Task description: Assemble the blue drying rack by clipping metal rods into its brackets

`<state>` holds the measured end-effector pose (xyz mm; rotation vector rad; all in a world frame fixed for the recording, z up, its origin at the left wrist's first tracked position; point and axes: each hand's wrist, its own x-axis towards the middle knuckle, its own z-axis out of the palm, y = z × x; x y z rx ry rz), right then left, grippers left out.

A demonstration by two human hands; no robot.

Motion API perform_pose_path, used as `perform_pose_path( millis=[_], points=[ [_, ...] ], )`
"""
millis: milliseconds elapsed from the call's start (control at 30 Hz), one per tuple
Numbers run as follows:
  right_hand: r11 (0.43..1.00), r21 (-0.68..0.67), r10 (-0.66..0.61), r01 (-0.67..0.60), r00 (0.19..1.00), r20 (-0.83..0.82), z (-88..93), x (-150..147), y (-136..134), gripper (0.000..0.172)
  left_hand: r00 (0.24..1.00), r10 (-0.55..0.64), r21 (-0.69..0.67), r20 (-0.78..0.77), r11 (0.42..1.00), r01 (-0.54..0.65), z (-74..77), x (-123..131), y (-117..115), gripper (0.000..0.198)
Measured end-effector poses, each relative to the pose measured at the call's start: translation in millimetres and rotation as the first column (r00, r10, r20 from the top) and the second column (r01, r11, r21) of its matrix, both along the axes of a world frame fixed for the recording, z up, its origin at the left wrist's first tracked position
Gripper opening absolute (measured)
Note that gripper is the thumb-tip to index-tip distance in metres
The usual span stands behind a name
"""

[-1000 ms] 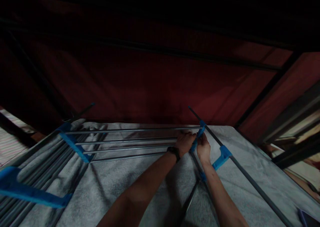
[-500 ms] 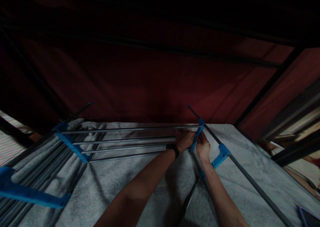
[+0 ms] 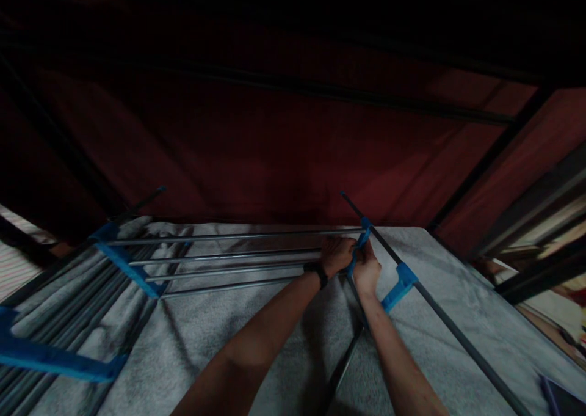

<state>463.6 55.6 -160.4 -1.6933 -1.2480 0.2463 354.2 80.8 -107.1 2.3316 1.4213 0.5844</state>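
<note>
A rack of metal rods [image 3: 238, 255] runs crosswise between two blue plastic brackets. My left hand [image 3: 337, 254], with a dark band at its wrist, is closed around the rod ends at the right side. Against the right-hand blue bracket [image 3: 364, 236] my right hand [image 3: 367, 273] is pinched closed, its fingertips partly hidden behind it. The bracket sits on a long grey tube [image 3: 451, 324], which carries a second blue bracket [image 3: 399, 286] nearer to me. At the rack's left end is another blue bracket [image 3: 130, 266].
A grey fleecy blanket [image 3: 256, 343] lies under everything. More grey tubes [image 3: 68, 318] and a large blue bracket [image 3: 59, 361] are at the left. Dark red cloth [image 3: 274, 159] hangs behind on a dark frame. A dark flat object [image 3: 561, 397] rests at the lower right.
My right hand has shifted slightly left and up along the bracket, its wrist turning. The right-hand tube and brackets have moved slightly left in view. My left hand stays almost in place.
</note>
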Motion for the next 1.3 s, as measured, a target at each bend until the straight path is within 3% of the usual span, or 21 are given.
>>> perform_pose_path(
  millis=[133, 333, 533, 700, 867, 1000, 1133, 1300],
  points=[
    [1.0, 0.003, -0.012, 0.012, 1.0, 0.009, -1.8, -1.5, 0.8, 0.065, 0.999, 0.004, 0.004, -0.041, 1.0, -0.004, 2.4, 0.9, 0.3, 0.035],
    [1.0, 0.017, -0.009, 0.009, 1.0, 0.012, -4.8, -2.5, 3.4, 0.065, 0.999, 0.023, 0.028, -0.049, 0.999, -0.022, -7.0, 4.6, 3.3, 0.033],
    [0.996, -0.013, 0.088, -0.088, 0.996, -0.008, 0.3, 6.6, 0.2, 0.063, 0.994, 0.006, 0.082, -0.105, 0.997, 0.003, -8.6, 4.3, 3.3, 0.033],
    [0.993, -0.033, 0.115, -0.117, 0.992, -0.042, 4.5, 10.7, -2.1, 0.061, 0.989, -0.054, 0.237, -0.135, 0.968, 0.085, -6.4, -5.7, -10.6, 0.042],
    [0.993, -0.054, 0.099, -0.103, 0.993, -0.064, -3.5, 13.6, 1.2, 0.073, 0.999, 0.003, 0.329, -0.047, 0.944, 0.012, -23.5, -37.3, -61.3, 0.048],
    [0.995, -0.059, 0.082, -0.082, 0.997, -0.005, -27.9, 14.4, -19.8, 0.082, 0.977, 0.176, 0.213, 0.123, 0.956, -0.199, -57.0, -82.6, -118.7, 0.048],
    [0.968, -0.034, 0.249, -0.247, 0.963, 0.099, -66.2, 6.5, -77.8, 0.073, 0.857, 0.453, -0.022, 0.244, 0.886, -0.463, -92.9, -131.2, -178.6, 0.04],
    [0.848, -0.198, 0.526, -0.491, 0.823, 0.213, -123.3, 4.3, -162.9, 0.057, 0.819, 0.512, -0.104, 0.259, 0.858, -0.504, -123.2, -177.7, -255.7, 0.046]
  ],
)
